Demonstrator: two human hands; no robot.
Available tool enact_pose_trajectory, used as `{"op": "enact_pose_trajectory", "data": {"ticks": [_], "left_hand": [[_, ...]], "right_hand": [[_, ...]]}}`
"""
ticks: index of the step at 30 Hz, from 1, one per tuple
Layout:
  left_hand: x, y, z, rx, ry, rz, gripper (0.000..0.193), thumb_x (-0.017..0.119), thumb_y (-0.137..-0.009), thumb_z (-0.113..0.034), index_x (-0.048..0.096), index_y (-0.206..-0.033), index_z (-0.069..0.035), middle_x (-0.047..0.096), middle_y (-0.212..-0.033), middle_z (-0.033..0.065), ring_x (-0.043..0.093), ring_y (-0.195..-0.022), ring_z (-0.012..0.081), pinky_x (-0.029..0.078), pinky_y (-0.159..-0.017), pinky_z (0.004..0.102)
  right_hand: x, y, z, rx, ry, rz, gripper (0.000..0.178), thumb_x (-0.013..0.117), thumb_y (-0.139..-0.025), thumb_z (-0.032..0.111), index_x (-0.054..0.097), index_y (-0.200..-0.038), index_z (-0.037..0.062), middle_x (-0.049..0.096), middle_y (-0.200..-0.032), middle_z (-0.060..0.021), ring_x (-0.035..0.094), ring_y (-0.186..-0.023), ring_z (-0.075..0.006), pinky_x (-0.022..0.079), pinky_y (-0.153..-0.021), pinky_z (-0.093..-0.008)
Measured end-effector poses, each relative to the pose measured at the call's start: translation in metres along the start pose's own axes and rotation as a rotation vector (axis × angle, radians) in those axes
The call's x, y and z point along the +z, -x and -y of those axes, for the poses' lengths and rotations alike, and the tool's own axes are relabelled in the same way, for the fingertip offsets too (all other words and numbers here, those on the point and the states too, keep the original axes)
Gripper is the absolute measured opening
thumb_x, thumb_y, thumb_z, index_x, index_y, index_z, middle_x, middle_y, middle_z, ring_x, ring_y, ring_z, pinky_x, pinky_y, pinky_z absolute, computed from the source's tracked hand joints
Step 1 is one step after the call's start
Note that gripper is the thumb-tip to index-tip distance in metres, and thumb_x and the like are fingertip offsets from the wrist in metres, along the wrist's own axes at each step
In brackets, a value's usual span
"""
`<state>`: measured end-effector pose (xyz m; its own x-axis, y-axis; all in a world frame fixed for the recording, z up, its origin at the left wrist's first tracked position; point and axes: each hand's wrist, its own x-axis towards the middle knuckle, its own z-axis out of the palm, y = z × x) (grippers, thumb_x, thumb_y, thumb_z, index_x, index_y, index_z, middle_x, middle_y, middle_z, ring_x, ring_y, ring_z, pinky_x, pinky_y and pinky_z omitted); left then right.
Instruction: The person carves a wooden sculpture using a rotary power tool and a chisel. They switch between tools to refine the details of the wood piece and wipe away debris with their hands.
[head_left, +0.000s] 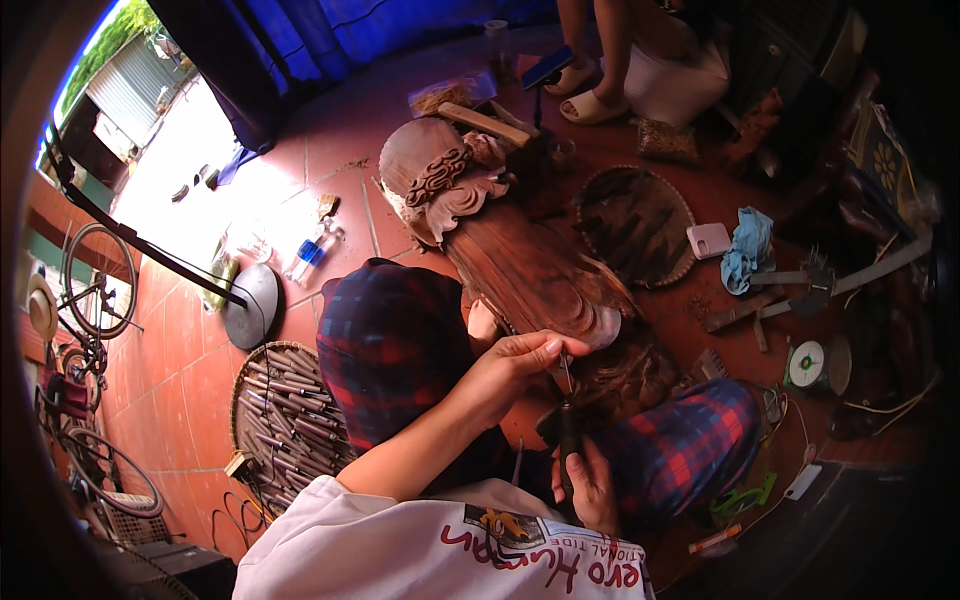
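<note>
My left hand (530, 355) is closed in a pinch at the thin metal end of a dark-handled tool (569, 440). My right hand (590, 485) wraps the lower part of its handle, low between my legs. The tool stands nearly upright; its exact kind is hard to make out. Just beyond my left hand lies a long reddish-brown wood carving (530, 265), smooth along its body, with swirling relief at the paler far end. Dark carved wood (630, 380) shows beside its near end. My checked trousers frame both hands.
A round basket of many slim carving tools (288, 400) stands left of my knee. Another round tray (675, 215) holds dark pieces. A stand's round base (252, 305), plastic bottle (312, 250), blue cloth (750, 245) and white-faced spool (806, 364) surround me. Another person's feet (595, 105) are beyond.
</note>
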<state>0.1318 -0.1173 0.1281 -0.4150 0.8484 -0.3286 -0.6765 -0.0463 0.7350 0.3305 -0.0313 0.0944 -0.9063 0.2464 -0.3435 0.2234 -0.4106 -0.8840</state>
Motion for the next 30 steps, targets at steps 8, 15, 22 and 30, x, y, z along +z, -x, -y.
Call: {"op": "enact_pose_trajectory", "data": {"ticks": [8, 15, 22, 30], "left_hand": [[0.0029, 0.0016, 0.0003, 0.046, -0.015, 0.001, 0.030, 0.047, -0.099, -0.027, 0.063, -0.111, -0.004, 0.062, -0.088, 0.0001, 0.059, -0.082, 0.0082, 0.045, -0.078, 0.0236], [0.0018, 0.0018, 0.0002, 0.030, -0.005, 0.015, 0.032, 0.046, -0.099, -0.028, 0.063, -0.110, -0.003, 0.063, -0.089, 0.0007, 0.058, -0.084, 0.0085, 0.045, -0.078, 0.0234], [0.0010, 0.0007, 0.0047, 0.023, -0.005, 0.014, 0.030, 0.047, -0.099, -0.027, 0.064, -0.108, -0.004, 0.063, -0.088, 0.0006, 0.057, -0.082, 0.0078, 0.044, -0.077, 0.0228], [0.0018, -0.0006, 0.0050, 0.033, -0.034, 0.005, 0.030, 0.047, -0.099, -0.028, 0.065, -0.108, -0.005, 0.063, -0.090, -0.0010, 0.056, -0.081, 0.0070, 0.043, -0.077, 0.0221]], "right_hand": [[0.0007, -0.0014, -0.0012, -0.004, 0.043, -0.028, 0.025, 0.050, -0.098, 0.027, 0.052, -0.098, 0.0025, 0.051, -0.064, -0.0019, 0.047, -0.051, -0.0069, 0.038, -0.047, -0.0219], [-0.0014, -0.0002, -0.0044, -0.021, 0.022, -0.018, 0.027, 0.049, -0.098, 0.028, 0.051, -0.099, 0.0013, 0.051, -0.064, -0.0024, 0.047, -0.051, -0.0073, 0.037, -0.047, -0.0217], [-0.0021, -0.0019, -0.0062, -0.037, -0.005, 0.010, 0.030, 0.050, -0.098, 0.031, 0.051, -0.099, 0.0011, 0.051, -0.063, -0.0028, 0.047, -0.051, -0.0076, 0.037, -0.047, -0.0216], [-0.0028, -0.0047, -0.0035, -0.065, 0.010, 0.007, 0.031, 0.050, -0.098, 0.031, 0.052, -0.103, 0.0009, 0.051, -0.063, -0.0031, 0.047, -0.051, -0.0079, 0.037, -0.047, -0.0218]]}}
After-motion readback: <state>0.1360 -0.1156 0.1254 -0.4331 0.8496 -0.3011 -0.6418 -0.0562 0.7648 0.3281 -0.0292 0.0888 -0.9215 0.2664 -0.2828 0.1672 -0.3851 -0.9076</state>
